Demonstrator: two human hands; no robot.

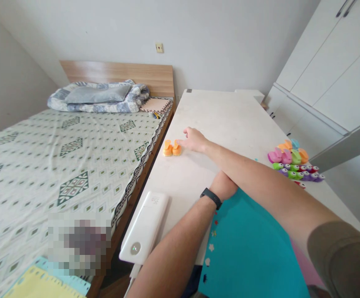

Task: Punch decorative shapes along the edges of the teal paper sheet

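Note:
My right hand [194, 140] reaches across the white table [226, 120] to its left edge, with its fingertips touching one of two orange paper punches [172, 148] that stand side by side. The fingers are loosely curled and nothing is gripped. My left hand [223, 185] lies mostly hidden under my right forearm, resting at the top edge of a teal foam sheet [248, 248]; a black wristband sits on that wrist, and the fingers do not show.
A cluster of coloured paper punches [293, 162] sits at the table's right side. A white power bank [144, 226] lies at the near left edge. A bed [58, 157] runs along the left. White wardrobes [328, 70] stand on the right. Yellow and blue sheets [43, 283] lie on the bed corner.

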